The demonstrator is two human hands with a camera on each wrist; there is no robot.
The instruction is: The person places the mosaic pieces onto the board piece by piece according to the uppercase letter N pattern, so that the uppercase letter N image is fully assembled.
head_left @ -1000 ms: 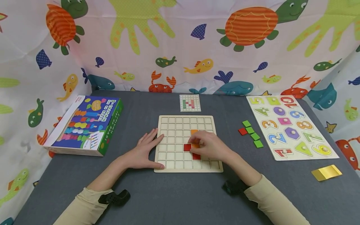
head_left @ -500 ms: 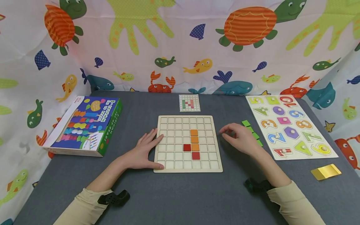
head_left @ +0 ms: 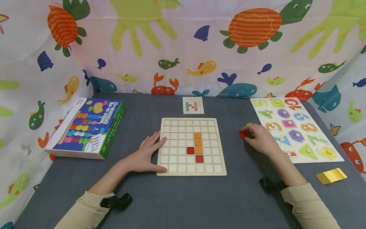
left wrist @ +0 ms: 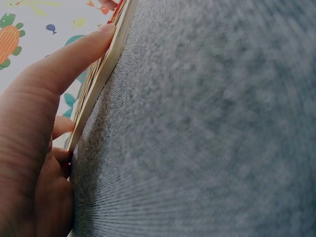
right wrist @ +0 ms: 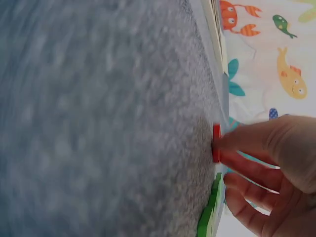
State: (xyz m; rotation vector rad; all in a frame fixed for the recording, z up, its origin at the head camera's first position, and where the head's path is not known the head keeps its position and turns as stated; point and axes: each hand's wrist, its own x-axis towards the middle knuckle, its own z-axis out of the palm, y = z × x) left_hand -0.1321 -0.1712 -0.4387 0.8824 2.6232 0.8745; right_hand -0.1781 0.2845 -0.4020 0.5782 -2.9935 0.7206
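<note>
A wooden grid board [head_left: 177, 132] lies mid-table, with a column of orange tiles [head_left: 198, 142] and two red tiles [head_left: 190, 150] in its cells. Spread along the board's left edge, my left hand [head_left: 144, 156] rests with its thumb near the front corner; in the left wrist view that thumb [left wrist: 74, 61] lies against the rim. To the right of the board my right hand [head_left: 261, 140] pinches a loose red tile [head_left: 243, 134] between thumb and fingers. The right wrist view shows this red tile [right wrist: 216, 143] edge-on at the fingertips. Green tiles [right wrist: 210, 210] lie beside it, mostly covered by the hand in the head view.
Behind the board lies a small pattern card [head_left: 193, 105] with coloured squares. A boxed toy set [head_left: 88, 127] stands at left. At right are a number-and-shape puzzle board [head_left: 297, 127], partly under the right forearm, and a gold block [head_left: 331, 176].
My right hand has left the board, moved right to the loose tiles and taken the red one, which sits slightly further left. The left hand stays on the board's edge.
</note>
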